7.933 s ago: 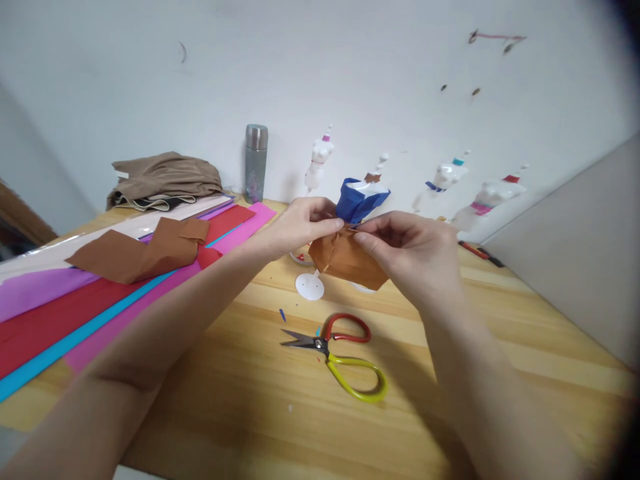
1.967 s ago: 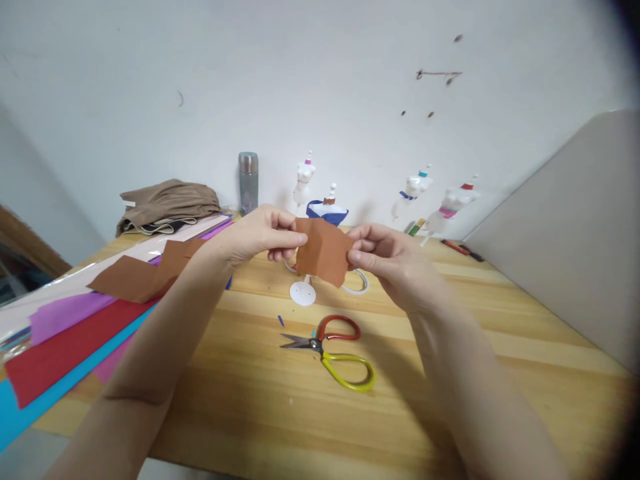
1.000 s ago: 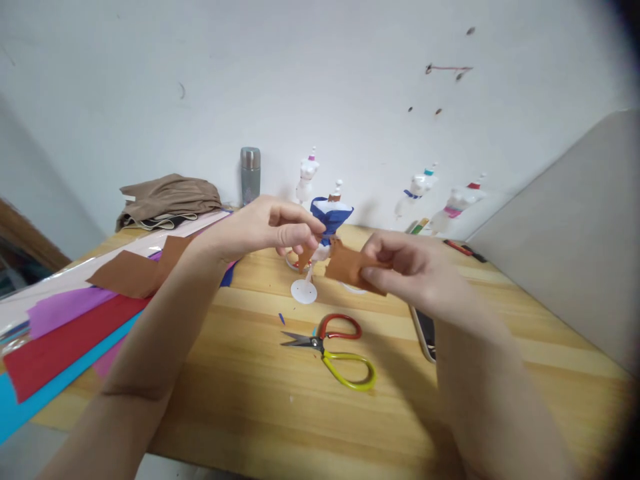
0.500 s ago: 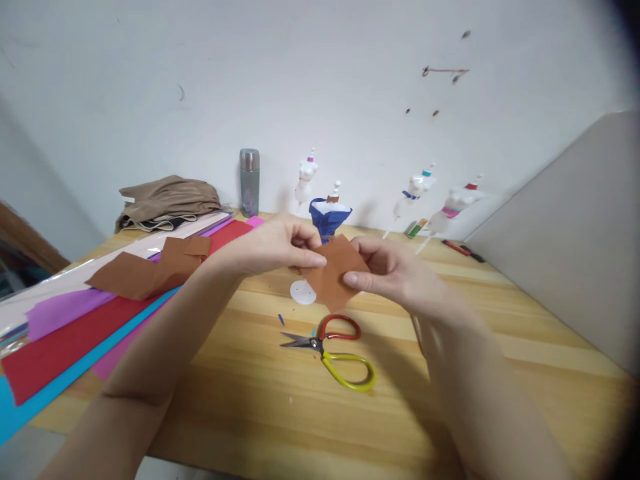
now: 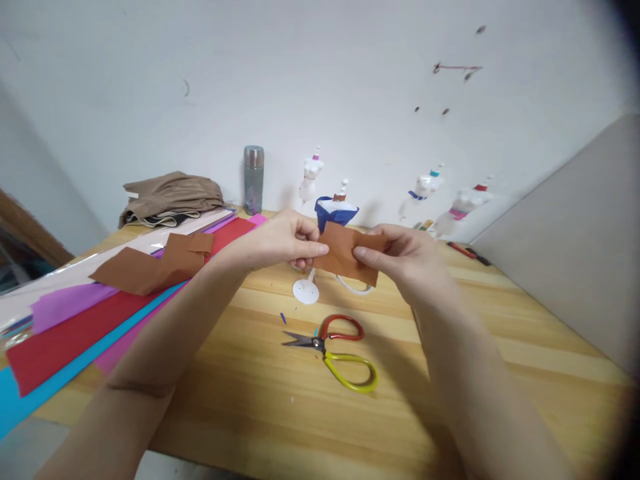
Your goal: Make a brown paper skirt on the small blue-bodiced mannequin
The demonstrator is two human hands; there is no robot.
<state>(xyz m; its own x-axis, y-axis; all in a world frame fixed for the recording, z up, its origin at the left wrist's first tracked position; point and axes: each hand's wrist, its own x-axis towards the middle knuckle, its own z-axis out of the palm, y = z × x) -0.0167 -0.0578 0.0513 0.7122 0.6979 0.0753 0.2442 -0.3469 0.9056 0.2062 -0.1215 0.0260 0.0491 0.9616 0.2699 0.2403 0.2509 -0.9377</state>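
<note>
A small piece of brown fabric (image 5: 345,252) is stretched between my two hands above the table. My left hand (image 5: 295,243) pinches its left edge between thumb and fingers. At the other edge, my right hand (image 5: 400,252) grips it with the thumb on top. Just behind the fabric stands a small white mannequin (image 5: 339,203) with blue cloth wrapped round it and a brown band at its neck; its lower part is hidden. Below my hands lie scissors (image 5: 320,343) with one red and one yellow handle, blades parted and pointing left.
Coloured fabric sheets (image 5: 110,320) cover the left side, with a larger brown piece (image 5: 155,263) on top. Folded brown cloth (image 5: 173,197) and a grey thermos (image 5: 254,180) stand by the wall. More mannequins (image 5: 470,200) stand at the back. A white round base (image 5: 305,291) is near the scissors.
The brown fabric has turned from a diamond-like slant to lie nearly level between my hands. My right hand has shifted slightly up and right. The scissors have stayed in place.
</note>
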